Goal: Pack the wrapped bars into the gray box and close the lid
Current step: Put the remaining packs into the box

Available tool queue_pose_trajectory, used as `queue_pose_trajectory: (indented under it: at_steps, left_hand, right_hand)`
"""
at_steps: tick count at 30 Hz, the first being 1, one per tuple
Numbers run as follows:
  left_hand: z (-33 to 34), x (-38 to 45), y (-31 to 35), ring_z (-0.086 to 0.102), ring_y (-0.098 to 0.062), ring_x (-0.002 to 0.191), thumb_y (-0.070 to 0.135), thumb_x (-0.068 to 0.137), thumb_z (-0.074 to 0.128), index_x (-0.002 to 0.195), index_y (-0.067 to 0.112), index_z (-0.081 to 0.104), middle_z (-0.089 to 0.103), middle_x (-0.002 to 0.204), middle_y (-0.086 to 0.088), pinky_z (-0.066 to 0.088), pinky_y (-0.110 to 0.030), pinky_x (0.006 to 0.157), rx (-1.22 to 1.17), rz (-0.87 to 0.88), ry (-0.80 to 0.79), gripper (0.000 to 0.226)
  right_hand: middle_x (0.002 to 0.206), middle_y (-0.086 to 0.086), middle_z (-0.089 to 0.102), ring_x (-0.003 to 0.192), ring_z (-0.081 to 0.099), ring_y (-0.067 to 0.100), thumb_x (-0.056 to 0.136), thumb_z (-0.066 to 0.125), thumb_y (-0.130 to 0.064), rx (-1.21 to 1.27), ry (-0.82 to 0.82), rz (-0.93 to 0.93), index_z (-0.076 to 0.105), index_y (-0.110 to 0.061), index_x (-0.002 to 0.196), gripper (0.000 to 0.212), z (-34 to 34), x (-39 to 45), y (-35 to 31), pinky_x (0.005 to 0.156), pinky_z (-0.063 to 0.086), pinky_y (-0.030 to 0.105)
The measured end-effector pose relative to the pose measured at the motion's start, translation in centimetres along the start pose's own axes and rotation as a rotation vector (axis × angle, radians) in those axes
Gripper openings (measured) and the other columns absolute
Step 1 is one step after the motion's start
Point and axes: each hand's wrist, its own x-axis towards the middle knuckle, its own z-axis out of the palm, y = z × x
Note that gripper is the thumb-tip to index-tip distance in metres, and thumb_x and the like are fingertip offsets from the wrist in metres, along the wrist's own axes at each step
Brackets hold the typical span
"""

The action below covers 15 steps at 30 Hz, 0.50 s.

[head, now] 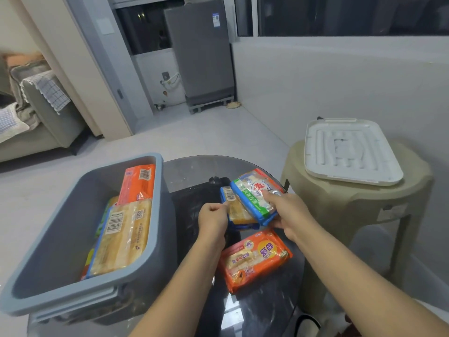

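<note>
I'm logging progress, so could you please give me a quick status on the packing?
Left hand and right hand gripping blue-wrapped bars on table. Orange bar loose. Gray box part-filled, lid on stool. Path clear.

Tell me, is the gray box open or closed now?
Open. The gray box has no cover; wrapped bars show inside, and the white lid lies apart on the beige stool.

Gray box (159, 215), orange wrapped bar (255, 260)

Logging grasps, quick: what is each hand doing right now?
Left hand: closed on the blue-edged pack.
Right hand: gripping the blue-and-green pack.
</note>
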Motion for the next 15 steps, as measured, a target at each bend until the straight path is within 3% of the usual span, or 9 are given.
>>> queue_pose_trajectory:
  at_steps: [2,4,7,13,15]
  left_hand:
    - [-0.5,-0.8,0.1,0.068,-0.032,0.093,0.01,0.09,0.058,0.087,0.009,0.061,0.066,0.101,-0.013,0.059,-0.045,0.076,-0.085,-0.02,-0.046,0.004]
    - [-1.2,-1.7,0.3,0.068,-0.029,0.082,0.007,0.088,0.057,0.093,0.006,0.063,0.066,0.095,-0.014,0.057,-0.037,0.059,-0.151,-0.029,-0.107,0.008]
    - [-1.9,-3.4,1.2,0.064,-0.023,0.06,0.004,0.085,0.057,0.076,0.006,0.061,0.061,0.075,-0.012,0.053,-0.028,0.044,-0.26,-0.039,-0.197,0.011]
    - [-2.9,-7.1,4.4,0.073,-0.024,0.06,0.014,0.086,0.065,0.089,0.0,0.069,0.074,0.084,-0.016,0.058,-0.032,0.048,-0.344,-0.022,-0.38,0.015]
    - [-3.7,-8.0,5.7,0.073,-0.026,0.065,0.017,0.088,0.062,0.098,-0.002,0.068,0.074,0.091,-0.018,0.059,-0.034,0.051,-0.331,0.027,-0.403,0.022]
  right_hand:
    - [0.092,0.01,0.071,0.074,0.072,0.023,0.083,0.067,-0.025,0.005,-0.005,-0.031,0.057,-0.011,0.102,0.025,0.2,-1.1,0.2,0.054,0.058,0.034]
    - [0.092,0.009,0.071,0.073,0.072,0.022,0.083,0.067,-0.026,0.001,-0.01,-0.075,0.057,-0.013,0.102,0.025,0.3,-2.3,0.2,0.051,0.056,0.031]
    - [0.095,0.007,0.071,0.076,0.071,0.021,0.083,0.067,-0.029,-0.019,0.005,-0.166,0.057,-0.013,0.107,0.031,0.0,-4.2,-0.6,0.059,0.058,0.032]
    - [0.088,0.005,0.073,0.077,0.071,0.022,0.079,0.066,-0.041,-0.112,0.037,-0.39,0.062,-0.015,0.094,0.03,0.1,-8.4,-3.7,0.07,0.059,0.043]
    - [0.085,0.005,0.073,0.075,0.071,0.021,0.079,0.067,-0.042,-0.117,0.007,-0.445,0.062,-0.015,0.093,0.03,0.5,-9.7,-4.7,0.065,0.059,0.041]
